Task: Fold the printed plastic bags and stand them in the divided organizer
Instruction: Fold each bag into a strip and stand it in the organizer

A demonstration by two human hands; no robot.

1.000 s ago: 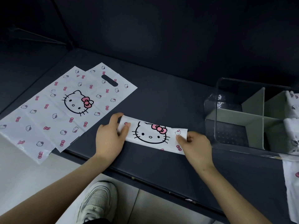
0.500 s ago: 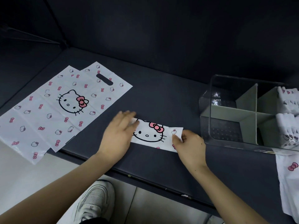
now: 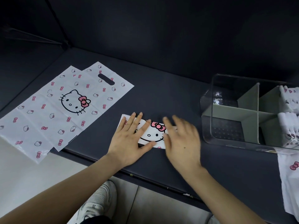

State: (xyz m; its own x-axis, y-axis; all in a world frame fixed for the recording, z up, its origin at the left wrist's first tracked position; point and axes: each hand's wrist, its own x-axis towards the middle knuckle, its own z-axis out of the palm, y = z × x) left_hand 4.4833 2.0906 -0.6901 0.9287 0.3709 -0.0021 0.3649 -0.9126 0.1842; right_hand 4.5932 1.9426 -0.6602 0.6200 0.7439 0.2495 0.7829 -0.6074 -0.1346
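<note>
Folded bag [image 3: 152, 135], a white strip printed with a cat face and pink bow, lies flat on the dark table [image 3: 161, 94] at the lower centre of the frame, near the table's front edge and partly hidden by both hands. The left hand [image 3: 129, 139] lies palm down on the strip's left part, its fingers [image 3: 137, 120] straight, slightly spread and pointing toward the upper right, with the thumb stretched along the strip's lower edge. The right hand [image 3: 182, 141] is over the strip's right end, palm down. Its fingers [image 3: 168, 125] look extended and loose, gripping nothing, but the hand is blurred, so I cannot tell whether it touches the plastic. Only the printed face between the two hands shows clearly. Both forearms enter from the bottom of the frame and angle inward toward the strip. At the right stands the clear organizer [image 3: 208, 110] with grey-green dividers, and folded bags [image 3: 289, 101] stand upright in its compartments at the right edge. Two unfolded bags [image 3: 64, 107] lie flat and overlapping at the left, hanging over the table's edge. Another printed bag [image 3: 289, 175] drapes at the lower right edge, and a white shoe [image 3: 98, 201] shows on the floor below.
</note>
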